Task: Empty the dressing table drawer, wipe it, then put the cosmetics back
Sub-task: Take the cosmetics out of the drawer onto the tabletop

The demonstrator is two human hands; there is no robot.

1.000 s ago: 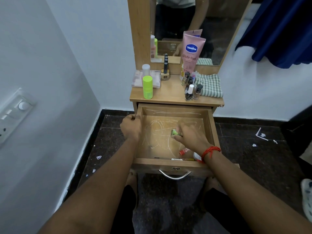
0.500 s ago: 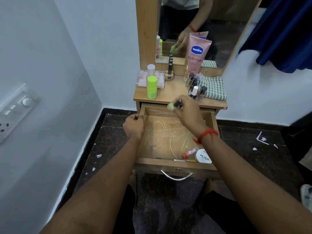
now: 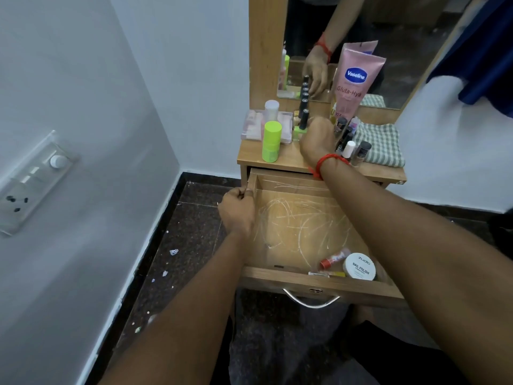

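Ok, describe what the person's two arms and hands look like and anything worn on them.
Both forearms are bare, with no sleeves in view. The right hand has a red thread band tied round its wrist, with loose ends hanging. The left hand and its wrist carry nothing: no ring, watch or glove shows on either.

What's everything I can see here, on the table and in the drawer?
Drawer: one, wooden, pulled open.
Round jar: one, white, drawer's front right corner.
Small tube: one, red cap, left of the jar.
Lotion tube: one, pink, leaning on the mirror.
Green bottle: one, tabletop front left.
Clear box: one, behind it.
Checked cloth: one, green-white, tabletop right.
Nail polish bottles: several, beside the cloth.
Left hand: grips the drawer's left wall.
Right hand: over the tabletop, at a small green-based bottle.
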